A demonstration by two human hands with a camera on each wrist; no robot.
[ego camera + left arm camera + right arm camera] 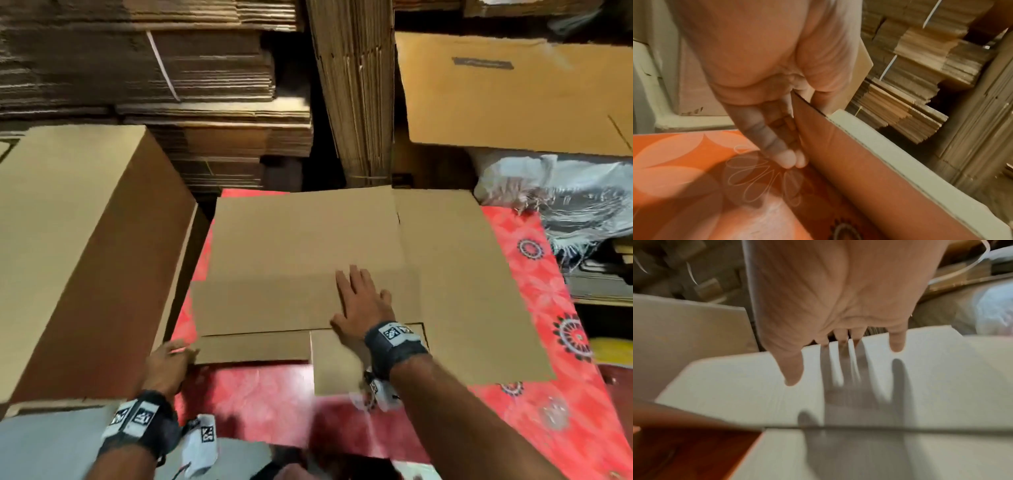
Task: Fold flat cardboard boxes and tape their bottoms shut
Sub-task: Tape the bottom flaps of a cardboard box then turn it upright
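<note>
Head view shows our flat brown cardboard box lying on the red flowered mat. Our right hand spreads flat over its middle. Our left hand pinches its near left corner, beside the tall brown carton.

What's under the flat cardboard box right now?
The flat cardboard box lies on a red patterned mat, which shows around its edges. Whatever sits beneath its middle is covered and cannot be seen.

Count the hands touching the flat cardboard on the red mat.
2. The left hand pinches the near left corner of the flat cardboard box; the right hand lies spread over its middle, though real contact there is unclear.
</note>
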